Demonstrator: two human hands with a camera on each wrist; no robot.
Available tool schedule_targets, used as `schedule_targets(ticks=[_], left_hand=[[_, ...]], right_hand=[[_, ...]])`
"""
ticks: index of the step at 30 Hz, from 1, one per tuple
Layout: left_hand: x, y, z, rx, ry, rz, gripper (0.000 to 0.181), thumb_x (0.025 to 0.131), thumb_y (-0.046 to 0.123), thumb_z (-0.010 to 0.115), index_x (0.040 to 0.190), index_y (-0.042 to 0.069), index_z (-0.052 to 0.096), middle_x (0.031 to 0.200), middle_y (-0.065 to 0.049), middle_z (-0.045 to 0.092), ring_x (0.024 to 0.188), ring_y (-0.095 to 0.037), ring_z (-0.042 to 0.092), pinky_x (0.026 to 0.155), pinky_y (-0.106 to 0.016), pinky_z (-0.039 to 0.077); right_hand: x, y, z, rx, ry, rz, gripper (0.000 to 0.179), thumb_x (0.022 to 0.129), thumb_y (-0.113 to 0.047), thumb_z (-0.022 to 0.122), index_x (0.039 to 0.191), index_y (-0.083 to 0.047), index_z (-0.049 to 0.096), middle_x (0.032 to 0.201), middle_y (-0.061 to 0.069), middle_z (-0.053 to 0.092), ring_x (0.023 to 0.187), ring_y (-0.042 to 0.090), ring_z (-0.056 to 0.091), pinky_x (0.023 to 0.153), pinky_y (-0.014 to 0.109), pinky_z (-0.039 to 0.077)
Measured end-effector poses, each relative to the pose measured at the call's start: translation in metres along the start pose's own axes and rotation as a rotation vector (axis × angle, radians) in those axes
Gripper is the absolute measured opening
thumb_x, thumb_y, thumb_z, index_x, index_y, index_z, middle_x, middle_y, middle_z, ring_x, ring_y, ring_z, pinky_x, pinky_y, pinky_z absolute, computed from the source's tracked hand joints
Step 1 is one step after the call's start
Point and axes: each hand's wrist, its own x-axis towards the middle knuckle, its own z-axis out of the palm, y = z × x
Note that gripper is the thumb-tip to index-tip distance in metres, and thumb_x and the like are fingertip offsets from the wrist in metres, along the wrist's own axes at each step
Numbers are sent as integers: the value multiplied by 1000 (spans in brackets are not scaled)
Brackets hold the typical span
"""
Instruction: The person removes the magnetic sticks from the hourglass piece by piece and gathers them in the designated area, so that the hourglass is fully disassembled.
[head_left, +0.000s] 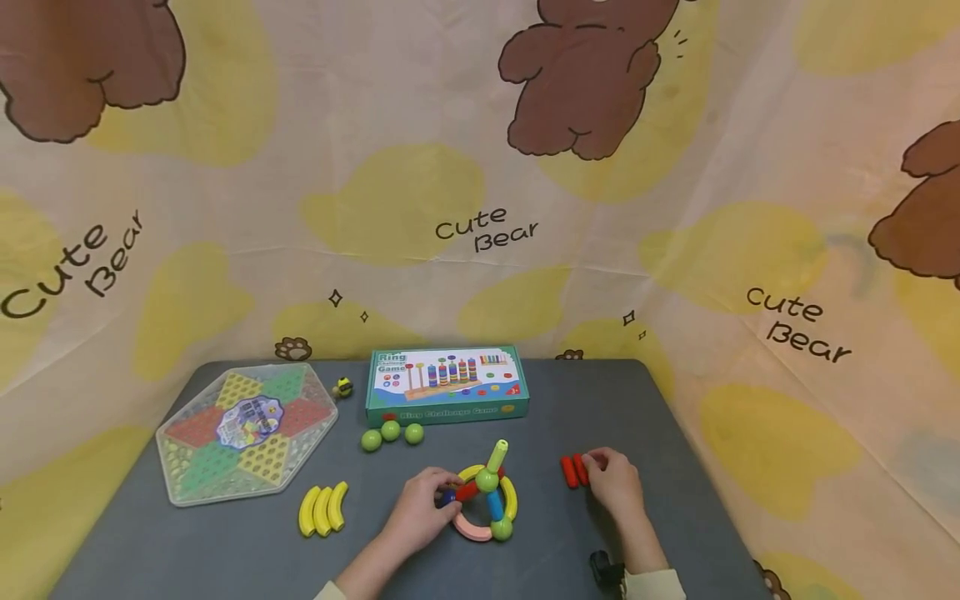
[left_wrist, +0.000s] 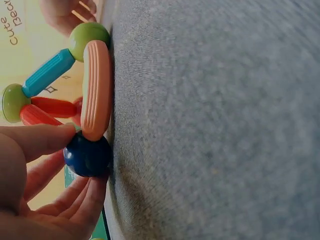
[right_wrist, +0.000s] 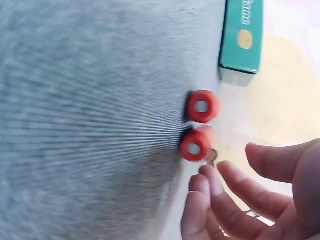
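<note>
My left hand (head_left: 424, 510) holds the dark blue ball (left_wrist: 89, 155) at the base of a built figure, thumb on one side and fingers on the other. The figure has a ring of yellow curved rods (head_left: 511, 498) and a pink curved rod (left_wrist: 96, 90). Red rods and a blue rod (left_wrist: 49, 72) rise to a green ball (head_left: 487, 480), topped by an upright light-green rod (head_left: 497, 456). On the right, my right hand (head_left: 617, 483) is beside two red rods (head_left: 570, 472) lying side by side. Its thumb stands apart from the fingers, which are right at the nearer rod (right_wrist: 195, 146).
Three yellow curved rods (head_left: 322, 510) lie left of the left hand. Three green balls (head_left: 391, 431) sit before the Ring Challenge Game box (head_left: 447, 385). A hexagonal game board (head_left: 300, 467) and a small bee figure (head_left: 343, 387) are farther left. A black object (head_left: 602, 569) is by the right wrist.
</note>
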Motion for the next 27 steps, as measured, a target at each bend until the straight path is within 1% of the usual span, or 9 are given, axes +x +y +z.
schedule_targets(ticks=[4,6,9,15,18,20,23,25,27], left_hand=[[2,3,0,6,17,-20,35,80,12,84,113,8,72,113,-10,66,97,-25,64,83,-46,57],[2,3,0,17,9,-43,38,79,14,85,114,8,71,112,-9,66,95,-23,62,82,-46,57],[3,1,1,26,-6,-60,40,79,17,86,115,8,71,108,-7,66,92,-21,60,80,-45,56],[4,-2,2,14,-33,-41,37,83,17,82,117,10,70,107,-5,67,91,-19,60,80,-44,55],[3,-2,2,25,-42,-40,41,83,23,83,119,10,69,109,-5,67,94,-20,60,83,-46,55],[3,-2,3,30,-48,-43,46,82,28,84,122,11,69,111,-4,67,96,-21,60,85,-48,55],[4,-1,4,32,-62,-60,52,80,32,86,125,12,67,114,-5,66,101,-23,59,90,-51,54],[4,-1,4,32,-68,-68,53,80,30,86,126,13,67,116,-5,66,105,-25,59,93,-53,53],[4,0,3,34,-76,-69,52,80,27,86,126,13,67,118,-6,65,107,-27,58,95,-55,52]], right_hand=[[-3,-10,-6,49,39,1,26,97,-24,65,112,-5,73,101,11,73,90,28,67,78,47,54],[-6,-19,-8,78,46,-8,25,97,-24,65,113,-7,73,103,11,73,91,27,67,77,44,54],[-11,-32,-12,121,55,-39,24,97,-23,66,115,-8,73,104,10,74,90,25,68,75,40,55],[-24,-58,-14,185,64,-107,22,97,-22,67,116,-11,73,106,6,75,91,20,69,75,34,55],[-31,-70,-14,214,61,-137,21,97,-22,69,115,-12,72,105,4,74,88,18,68,72,31,55],[-35,-77,-13,234,64,-157,21,96,-21,70,115,-13,72,104,3,74,87,17,67,73,29,54],[-41,-89,-11,270,47,-197,21,96,-21,70,117,-14,72,104,2,73,88,16,65,75,29,54],[-45,-96,-7,304,18,-218,23,97,-23,70,119,-16,71,107,0,72,93,15,65,81,29,55],[-48,-104,-2,357,-32,-243,26,96,-26,70,121,-18,69,110,0,71,96,16,65,83,29,56]])
